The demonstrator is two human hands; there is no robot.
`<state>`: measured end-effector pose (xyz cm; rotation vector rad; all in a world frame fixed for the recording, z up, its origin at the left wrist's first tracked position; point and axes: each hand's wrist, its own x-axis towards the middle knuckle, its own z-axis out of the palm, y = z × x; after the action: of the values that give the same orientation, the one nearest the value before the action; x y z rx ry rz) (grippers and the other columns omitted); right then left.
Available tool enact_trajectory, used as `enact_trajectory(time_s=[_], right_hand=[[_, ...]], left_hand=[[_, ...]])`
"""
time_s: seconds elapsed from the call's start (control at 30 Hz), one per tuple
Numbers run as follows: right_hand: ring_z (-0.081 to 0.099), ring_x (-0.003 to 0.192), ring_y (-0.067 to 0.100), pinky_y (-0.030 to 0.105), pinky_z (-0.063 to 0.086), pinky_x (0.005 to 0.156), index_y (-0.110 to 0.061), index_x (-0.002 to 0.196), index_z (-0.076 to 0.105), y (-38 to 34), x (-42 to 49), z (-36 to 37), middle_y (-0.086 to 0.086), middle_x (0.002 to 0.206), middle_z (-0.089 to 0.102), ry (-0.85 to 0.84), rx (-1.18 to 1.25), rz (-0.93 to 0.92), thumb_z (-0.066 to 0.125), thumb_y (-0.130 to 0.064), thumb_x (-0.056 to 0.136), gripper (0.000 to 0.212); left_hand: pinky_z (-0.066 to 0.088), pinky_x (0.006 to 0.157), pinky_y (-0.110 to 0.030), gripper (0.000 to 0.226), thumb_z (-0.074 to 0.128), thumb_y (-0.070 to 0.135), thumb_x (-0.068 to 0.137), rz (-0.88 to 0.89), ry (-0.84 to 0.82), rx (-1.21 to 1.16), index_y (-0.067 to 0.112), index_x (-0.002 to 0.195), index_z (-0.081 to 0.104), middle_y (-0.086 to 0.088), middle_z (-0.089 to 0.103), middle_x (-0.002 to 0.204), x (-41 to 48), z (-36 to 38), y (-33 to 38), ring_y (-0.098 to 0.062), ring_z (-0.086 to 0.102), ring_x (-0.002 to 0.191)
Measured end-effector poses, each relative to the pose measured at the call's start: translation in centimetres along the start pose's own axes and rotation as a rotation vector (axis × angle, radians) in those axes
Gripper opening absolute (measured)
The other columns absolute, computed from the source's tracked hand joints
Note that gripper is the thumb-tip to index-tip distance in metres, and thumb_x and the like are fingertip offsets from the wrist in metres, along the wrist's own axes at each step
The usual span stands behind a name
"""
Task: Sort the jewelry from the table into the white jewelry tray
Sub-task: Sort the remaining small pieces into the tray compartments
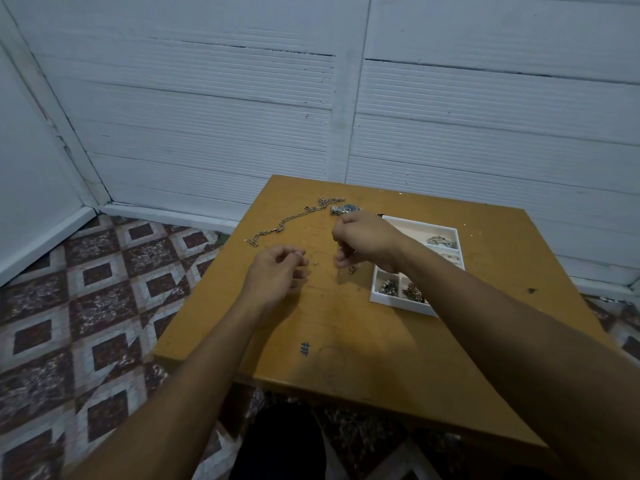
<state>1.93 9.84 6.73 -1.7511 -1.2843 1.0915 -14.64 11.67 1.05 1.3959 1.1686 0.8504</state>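
1. Nearest, a dark-clothed knee [277, 445] shows below the table's near edge. Two bare forearms reach out over the top.
2. The table [346, 375] is scuffed ochre wood. An inked hash mark [304, 348] sits toward the near edge.
3. The left hand [277, 273] is over the mid-left of the table with its fingers loosely curled. Thumb and forefinger tips are close together, but I cannot tell whether they pinch anything. A tiny metal speck [315, 262] lies on the wood just right of those fingertips.
4. The right hand [363, 240] is knuckles up with its fingers curled down. It grips a small trinket [352, 269] that hangs below the fingers, just left of the tray.
5. The white tray [398, 303] is right of centre, partly under the right forearm. Its two near compartments hold dark pieces and the far-right ones hold silver pieces.
6. Farther out, a chain [287, 221] lies strung out far-left on the table. A watch [346, 208] is at the chain's far end, just beyond the right hand.
7. The floor [86, 306] on the left has patterned tiles in maroon and grey. A white ribbed panel wall [242, 116] stands behind.
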Motion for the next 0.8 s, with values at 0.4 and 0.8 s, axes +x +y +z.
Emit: enact_trajectory(time_s=[0.4,0.8], right_hand=[[0.056,0.060,0.011,0.026,0.044,0.056,-0.005,0.083,0.064,-2.2,-2.0,-2.1,0.006,0.074,0.061,-0.032,-0.221,-0.128,0.062,0.001,0.086,0.008],[0.065,0.062,0.004,0.022,0.050,0.058,-0.010,0.096,0.071,-7.1,-7.1,-4.2,-0.005,0.071,0.068,-0.013,-0.483,-0.358,0.064,-0.009,0.089,0.010]], left_hand=[[0.052,0.069,-0.028,0.019,0.049,0.019,0.099,-0.037,0.010,-0.124,0.014,0.107,0.065,-0.007,0.069,0.103,-0.8,0.9,0.4,-0.015,0.064,0.078],[0.047,0.099,-0.041,0.033,0.044,0.029,0.099,-0.295,0.077,-0.720,0.006,0.115,0.062,-0.010,0.068,0.113,-1.4,3.3,0.1,-0.025,0.061,0.107]])
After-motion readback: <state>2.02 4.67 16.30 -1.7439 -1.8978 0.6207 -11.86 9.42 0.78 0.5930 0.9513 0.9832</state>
